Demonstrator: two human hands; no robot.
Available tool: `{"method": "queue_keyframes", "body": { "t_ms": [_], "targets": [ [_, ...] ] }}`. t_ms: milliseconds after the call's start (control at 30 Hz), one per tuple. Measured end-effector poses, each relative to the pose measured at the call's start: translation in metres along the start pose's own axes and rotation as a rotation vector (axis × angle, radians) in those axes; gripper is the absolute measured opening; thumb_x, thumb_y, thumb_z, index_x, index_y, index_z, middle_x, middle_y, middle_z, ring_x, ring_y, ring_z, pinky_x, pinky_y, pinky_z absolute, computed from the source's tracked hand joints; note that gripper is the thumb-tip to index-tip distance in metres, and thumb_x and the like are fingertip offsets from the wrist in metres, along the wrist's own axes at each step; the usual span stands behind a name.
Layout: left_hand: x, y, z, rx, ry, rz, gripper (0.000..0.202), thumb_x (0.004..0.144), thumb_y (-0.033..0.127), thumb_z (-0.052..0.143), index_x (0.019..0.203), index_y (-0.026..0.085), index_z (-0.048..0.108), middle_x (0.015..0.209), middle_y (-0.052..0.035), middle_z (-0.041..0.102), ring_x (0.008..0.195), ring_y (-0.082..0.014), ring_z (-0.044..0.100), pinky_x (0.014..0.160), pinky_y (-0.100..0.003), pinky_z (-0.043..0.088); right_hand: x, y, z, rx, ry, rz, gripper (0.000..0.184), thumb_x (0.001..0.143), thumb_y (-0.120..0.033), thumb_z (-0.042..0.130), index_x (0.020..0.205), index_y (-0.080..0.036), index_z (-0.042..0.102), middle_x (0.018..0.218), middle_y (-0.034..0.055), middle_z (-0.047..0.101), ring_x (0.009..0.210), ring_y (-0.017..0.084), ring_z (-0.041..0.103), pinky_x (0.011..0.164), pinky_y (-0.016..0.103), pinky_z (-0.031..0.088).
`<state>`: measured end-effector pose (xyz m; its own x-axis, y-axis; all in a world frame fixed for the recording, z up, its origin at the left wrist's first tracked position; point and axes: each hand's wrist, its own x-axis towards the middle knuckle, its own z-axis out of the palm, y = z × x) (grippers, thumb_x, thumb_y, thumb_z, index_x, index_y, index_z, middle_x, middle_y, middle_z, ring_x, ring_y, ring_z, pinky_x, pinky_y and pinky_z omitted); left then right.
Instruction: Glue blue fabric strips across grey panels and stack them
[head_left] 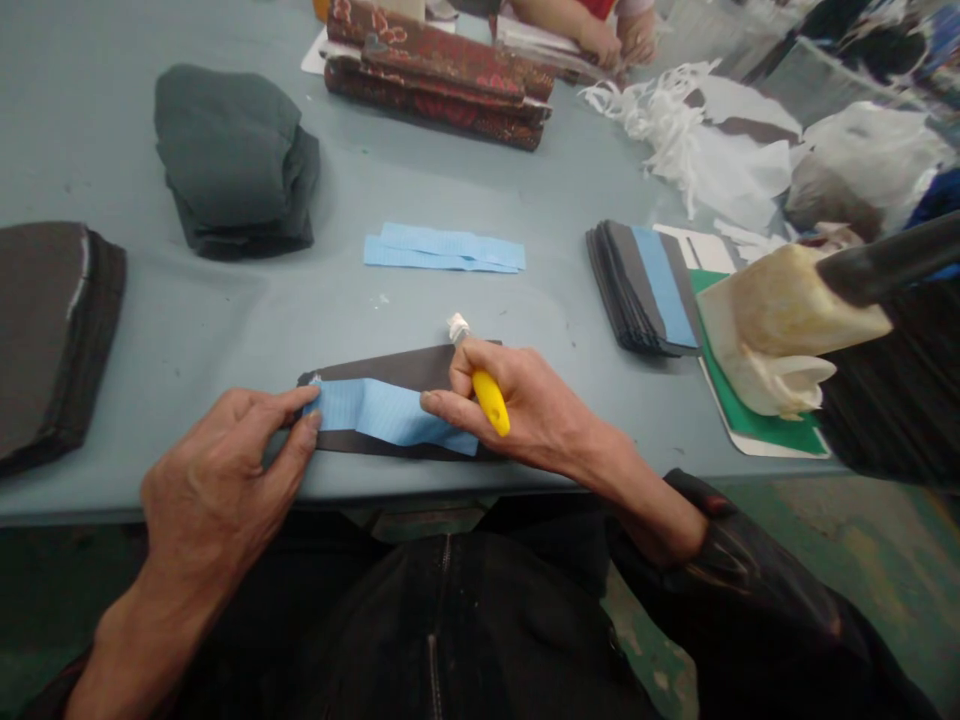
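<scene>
A dark grey flat piece (390, 367) lies near the table's front edge, with a light blue ribbed strip (394, 408) along it. My left hand (225, 480) pinches the strip's left end against the dark piece, thumb and forefinger closed there. White residue shows by that fingertip. My right hand (525, 405) is wrapped round a yellow-handled brush (490, 402), its white-coated tip pointing away from me just past the dark piece's far edge. My right thumb is at the strip's upper middle; whether it presses on it I cannot tell.
Beyond lie spare blue strips (442, 250). A dark stack with a blue band (641, 285) and a cream container (787, 310) on a green board (780, 420) are right. A dark cloth bundle (232, 150), grey stack (45, 330) and brown patterned roll (442, 85) surround; another person's hands (615, 42) are opposite.
</scene>
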<state>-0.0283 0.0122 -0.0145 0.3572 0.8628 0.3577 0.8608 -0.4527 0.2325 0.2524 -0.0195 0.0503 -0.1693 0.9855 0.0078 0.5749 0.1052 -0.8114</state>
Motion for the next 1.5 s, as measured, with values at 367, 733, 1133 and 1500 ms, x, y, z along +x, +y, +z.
{"method": "queue_keyframes", "body": {
  "t_ms": [367,733,1133,1500],
  "targets": [
    [0.001,0.000,-0.001,0.007,-0.011,-0.027,0.046,0.113,0.053,0.044,0.130,0.025,0.075,0.111,-0.0038,0.076,0.095,-0.0240,0.071,0.065,-0.033,0.040,-0.036,0.021,0.002,-0.081,0.044,0.026,0.026,0.096,-0.032,0.074,0.091,-0.026,0.049,0.086,-0.0026,0.072,0.067,0.013,0.059,0.065,0.028,0.038],
    [0.001,0.003,-0.002,0.015,-0.020,-0.062,0.048,0.114,0.054,0.040,0.131,0.025,0.075,0.111,-0.0033,0.076,0.091,-0.0221,0.069,0.063,-0.033,0.037,-0.053,0.029,0.018,-0.141,0.184,0.031,0.021,0.094,-0.032,0.070,0.092,-0.026,0.050,0.075,-0.0062,0.059,0.058,0.011,0.041,0.060,0.027,0.033],
    [0.002,0.003,-0.004,0.008,-0.059,-0.093,0.049,0.113,0.056,0.040,0.131,0.027,0.075,0.116,-0.0048,0.077,0.096,-0.0246,0.071,0.066,-0.034,0.039,-0.053,0.025,0.028,-0.025,0.346,0.094,0.018,0.095,-0.037,0.062,0.089,-0.027,0.049,0.071,-0.0063,0.058,0.057,0.012,0.049,0.059,0.028,0.039],
    [0.002,0.005,-0.002,-0.002,-0.048,-0.091,0.049,0.114,0.054,0.040,0.131,0.024,0.075,0.117,-0.0061,0.077,0.097,-0.0265,0.071,0.066,-0.035,0.039,-0.055,0.030,0.026,0.015,0.377,0.086,0.007,0.088,-0.025,0.054,0.093,-0.026,0.051,0.073,-0.0058,0.060,0.057,0.012,0.051,0.059,0.028,0.040]
  ]
}}
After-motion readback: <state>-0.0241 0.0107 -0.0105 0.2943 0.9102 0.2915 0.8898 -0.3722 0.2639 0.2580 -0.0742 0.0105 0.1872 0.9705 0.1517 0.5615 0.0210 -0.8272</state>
